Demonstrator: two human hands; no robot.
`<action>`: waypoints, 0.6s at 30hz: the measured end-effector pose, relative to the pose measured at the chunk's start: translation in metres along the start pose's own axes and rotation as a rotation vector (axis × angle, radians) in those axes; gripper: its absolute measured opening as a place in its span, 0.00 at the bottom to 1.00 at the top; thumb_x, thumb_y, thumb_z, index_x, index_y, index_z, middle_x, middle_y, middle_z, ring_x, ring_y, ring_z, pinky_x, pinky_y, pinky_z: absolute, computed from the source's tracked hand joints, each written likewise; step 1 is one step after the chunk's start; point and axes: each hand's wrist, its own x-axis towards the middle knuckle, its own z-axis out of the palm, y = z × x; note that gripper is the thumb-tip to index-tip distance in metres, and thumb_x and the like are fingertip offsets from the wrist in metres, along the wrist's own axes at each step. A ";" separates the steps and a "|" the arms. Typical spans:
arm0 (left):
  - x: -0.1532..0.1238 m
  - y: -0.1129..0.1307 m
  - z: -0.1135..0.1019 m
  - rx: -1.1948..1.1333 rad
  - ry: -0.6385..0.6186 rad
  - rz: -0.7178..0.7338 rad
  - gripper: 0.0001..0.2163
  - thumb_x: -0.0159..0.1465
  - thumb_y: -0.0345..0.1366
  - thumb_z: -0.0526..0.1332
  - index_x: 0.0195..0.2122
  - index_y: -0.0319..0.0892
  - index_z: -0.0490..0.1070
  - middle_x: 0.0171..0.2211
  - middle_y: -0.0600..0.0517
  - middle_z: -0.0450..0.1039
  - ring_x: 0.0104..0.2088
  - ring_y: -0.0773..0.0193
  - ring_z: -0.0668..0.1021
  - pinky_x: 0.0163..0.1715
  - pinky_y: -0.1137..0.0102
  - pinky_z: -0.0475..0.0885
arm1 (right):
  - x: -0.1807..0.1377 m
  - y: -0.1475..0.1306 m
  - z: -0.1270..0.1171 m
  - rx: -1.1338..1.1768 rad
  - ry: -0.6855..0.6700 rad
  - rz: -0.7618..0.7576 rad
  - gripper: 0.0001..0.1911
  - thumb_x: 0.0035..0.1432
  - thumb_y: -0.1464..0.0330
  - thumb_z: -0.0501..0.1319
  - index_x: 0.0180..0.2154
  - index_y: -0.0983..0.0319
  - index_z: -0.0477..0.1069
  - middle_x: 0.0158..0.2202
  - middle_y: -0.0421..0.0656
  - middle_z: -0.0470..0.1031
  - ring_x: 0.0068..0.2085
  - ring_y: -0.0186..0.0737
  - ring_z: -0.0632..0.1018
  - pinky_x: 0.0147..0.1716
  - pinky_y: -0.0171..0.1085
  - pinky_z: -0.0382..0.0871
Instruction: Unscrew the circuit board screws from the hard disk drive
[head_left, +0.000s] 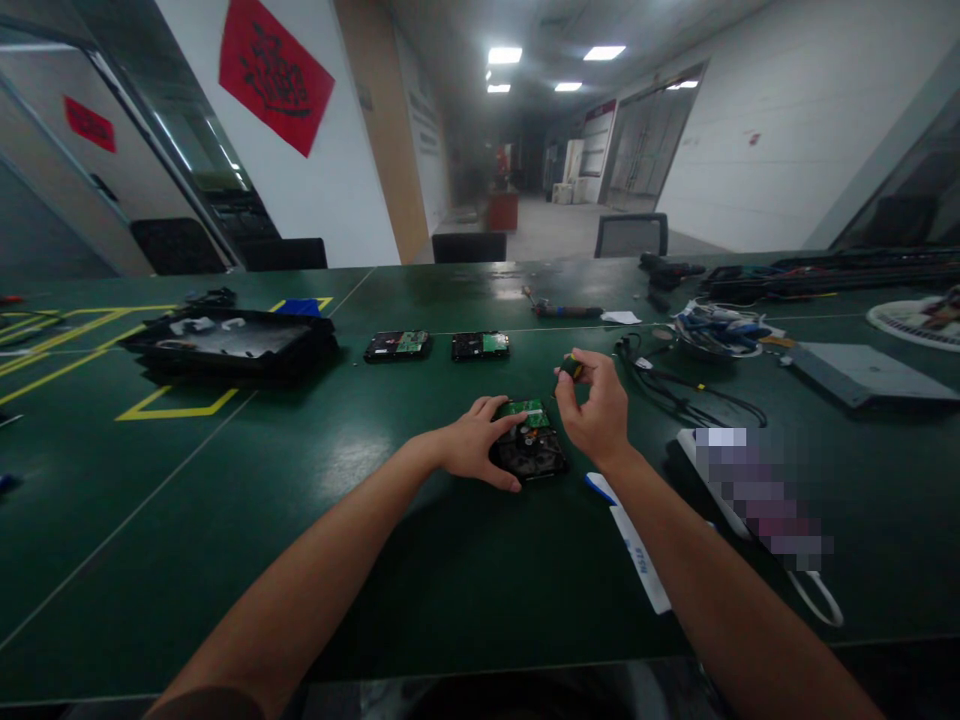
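Observation:
A hard drive (534,447) with a green circuit board lies on the dark green table (315,520) in front of me. My left hand (474,447) rests on its left side, fingers spread over it and holding it down. Just right of the drive, my right hand (596,410) is raised and closed on a small screwdriver (571,367) with a dark and yellow handle, held above the drive's far right corner. The screwdriver's tip is hidden.
Two more hard drives (397,345) (480,345) lie farther back. A black tray (229,342) sits at left, cables (675,385) and a wire bundle (716,330) at right, a grey flat case (862,372) beyond. A white strip (637,555) lies by my right forearm. Chairs line the far edge.

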 end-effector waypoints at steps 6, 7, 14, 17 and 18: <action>0.000 0.000 0.000 0.002 -0.002 0.003 0.56 0.50 0.69 0.68 0.75 0.54 0.45 0.76 0.43 0.32 0.73 0.31 0.41 0.68 0.40 0.51 | 0.001 0.000 -0.001 0.006 0.007 0.012 0.19 0.63 0.66 0.65 0.54 0.57 0.66 0.47 0.47 0.76 0.40 0.44 0.81 0.41 0.47 0.81; 0.000 0.001 -0.001 0.003 -0.002 0.003 0.56 0.50 0.69 0.68 0.75 0.54 0.45 0.76 0.43 0.32 0.73 0.31 0.41 0.68 0.40 0.51 | 0.002 0.000 -0.001 -0.010 -0.005 0.003 0.19 0.64 0.66 0.64 0.54 0.57 0.66 0.47 0.47 0.76 0.40 0.44 0.81 0.41 0.47 0.81; 0.000 0.001 -0.001 0.003 -0.004 0.003 0.56 0.50 0.69 0.68 0.75 0.55 0.45 0.76 0.43 0.33 0.73 0.31 0.42 0.68 0.40 0.51 | 0.002 0.001 -0.001 0.023 0.029 0.025 0.17 0.64 0.67 0.64 0.53 0.57 0.66 0.48 0.48 0.77 0.42 0.44 0.82 0.41 0.46 0.81; 0.000 0.001 -0.001 -0.003 -0.004 -0.002 0.57 0.49 0.69 0.68 0.75 0.55 0.45 0.76 0.44 0.32 0.73 0.31 0.41 0.68 0.40 0.51 | 0.002 0.000 -0.001 0.023 0.003 0.026 0.18 0.64 0.66 0.65 0.53 0.57 0.67 0.47 0.46 0.78 0.40 0.44 0.82 0.42 0.47 0.81; 0.000 0.001 -0.001 -0.004 -0.004 -0.004 0.57 0.49 0.69 0.68 0.75 0.55 0.45 0.76 0.44 0.32 0.73 0.31 0.41 0.68 0.40 0.51 | 0.002 0.000 -0.002 0.006 -0.016 0.008 0.18 0.64 0.66 0.64 0.54 0.56 0.67 0.46 0.46 0.78 0.41 0.44 0.82 0.42 0.47 0.81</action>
